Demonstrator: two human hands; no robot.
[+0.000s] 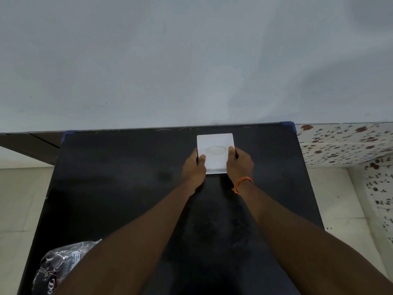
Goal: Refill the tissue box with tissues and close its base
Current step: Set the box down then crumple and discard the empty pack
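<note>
Both hands, left hand [194,167] and right hand [239,163], are clasping a smooth white square tissue box [215,145] on the matte black table [127,188]; a crinkly plastic packet [61,265] is sitting half hidden behind the left forearm.

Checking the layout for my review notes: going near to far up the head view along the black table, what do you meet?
Plastic-wrapped packet at the near left corner → orange wrist thread → left hand and right hand level, gripping → white tissue box → table's far edge → wall.
</note>
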